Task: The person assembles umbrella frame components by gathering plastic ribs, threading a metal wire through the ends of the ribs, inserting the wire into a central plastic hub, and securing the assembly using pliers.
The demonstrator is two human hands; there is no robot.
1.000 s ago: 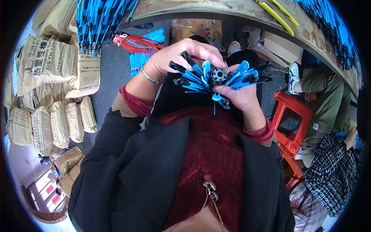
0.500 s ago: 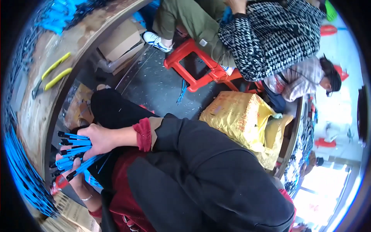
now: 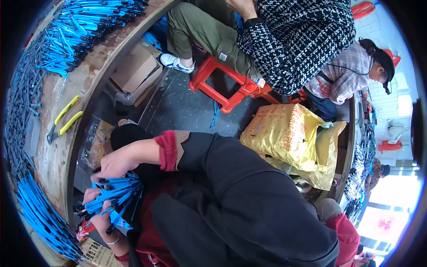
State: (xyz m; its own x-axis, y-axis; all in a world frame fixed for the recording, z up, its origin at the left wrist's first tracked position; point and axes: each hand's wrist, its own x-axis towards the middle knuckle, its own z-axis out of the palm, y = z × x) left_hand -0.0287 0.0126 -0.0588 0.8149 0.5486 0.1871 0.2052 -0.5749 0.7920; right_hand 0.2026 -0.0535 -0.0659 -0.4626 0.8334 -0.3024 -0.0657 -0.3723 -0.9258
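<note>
A bundle of thin blue sticks with black ends (image 3: 118, 193) fans out between my two hands, over my lap. My left hand (image 3: 98, 211), with a bracelet at the wrist, is closed around its lower side. From above, my right hand (image 3: 119, 163) reaches over with bent fingers, gripping sticks at the bundle's upper edge; its fingertips are partly hidden. The bench (image 3: 58, 171) runs beside my hands. On it lie pliers with yellow handles (image 3: 70, 115) and a long pile of similar blue sticks (image 3: 42, 218).
More blue sticks (image 3: 84, 31) and dark small parts (image 3: 20, 107) cover the far bench. A cardboard box (image 3: 135, 71) stands beneath it. Across the floor are a red stool (image 3: 202, 80) with a seated person (image 3: 302, 44), a yellow sack (image 3: 284, 135) and another person in plaid (image 3: 344, 71).
Both hands and the blue bundle have shifted right, towards my body. The bundle's sticks now spread to the right, and my right hand sits higher on it. The view has also shifted.
</note>
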